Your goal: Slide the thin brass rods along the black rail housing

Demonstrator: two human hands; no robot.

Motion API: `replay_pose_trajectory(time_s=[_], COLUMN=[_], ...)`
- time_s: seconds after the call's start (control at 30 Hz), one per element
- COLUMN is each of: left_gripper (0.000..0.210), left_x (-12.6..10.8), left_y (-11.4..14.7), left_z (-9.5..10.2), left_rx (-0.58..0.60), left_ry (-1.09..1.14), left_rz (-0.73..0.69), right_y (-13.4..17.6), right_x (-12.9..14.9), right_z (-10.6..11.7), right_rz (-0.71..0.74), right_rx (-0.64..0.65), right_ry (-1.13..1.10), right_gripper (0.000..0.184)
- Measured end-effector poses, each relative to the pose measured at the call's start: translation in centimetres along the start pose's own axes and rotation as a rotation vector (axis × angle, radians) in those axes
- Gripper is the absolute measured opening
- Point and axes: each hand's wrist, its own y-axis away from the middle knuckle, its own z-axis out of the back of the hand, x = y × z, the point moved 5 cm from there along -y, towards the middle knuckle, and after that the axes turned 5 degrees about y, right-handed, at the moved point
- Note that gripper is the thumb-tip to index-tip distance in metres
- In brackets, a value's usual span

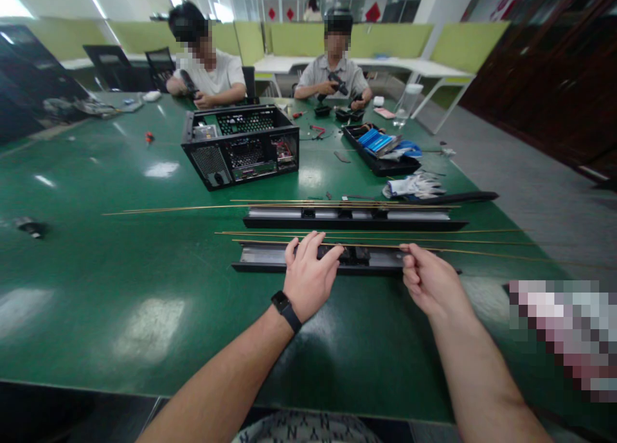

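Observation:
A long metal channel with black edges (265, 267) lies across the table in front of me, with black blocks (360, 254) inside it. Over its left half rests my left hand (311, 279), fingers spread, touching the channel around the blocks. My right hand (429, 276) is at the channel's right end, thumb and forefinger pinched on a thin brass-coloured rod (373, 245). That rod runs lengthwise along the channel. Other similar thin rods (270, 233) lie just behind it. A second black-edged channel (354, 224) lies parallel farther back, with more rods along its top.
Behind the channels stands an open black computer case (241, 153). To its right are a black tray (398, 166) holding blue items, and white gloves (417, 186). Two people sit across the green table (120, 263), handling tools. A small dark part (29, 227) lies far left.

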Motion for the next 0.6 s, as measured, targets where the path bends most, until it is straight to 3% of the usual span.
replay_pose_trajectory(time_s=[0.37, 0.6], left_gripper=[0.029, 0.029], left_x=[0.05, 0.04], left_y=[-0.01, 0.04], left_z=[-0.02, -0.06], left_rx=[0.007, 0.011], left_ry=[-0.003, -0.003], left_rz=[0.003, 0.002], right_y=[-0.05, -0.13], right_x=[0.47, 0.46], right_z=[0.76, 0.79], right_rz=[0.042, 0.037], right_rx=[-0.127, -0.118], right_ry=[0.03, 0.045], right_gripper=[0.011, 0.014])
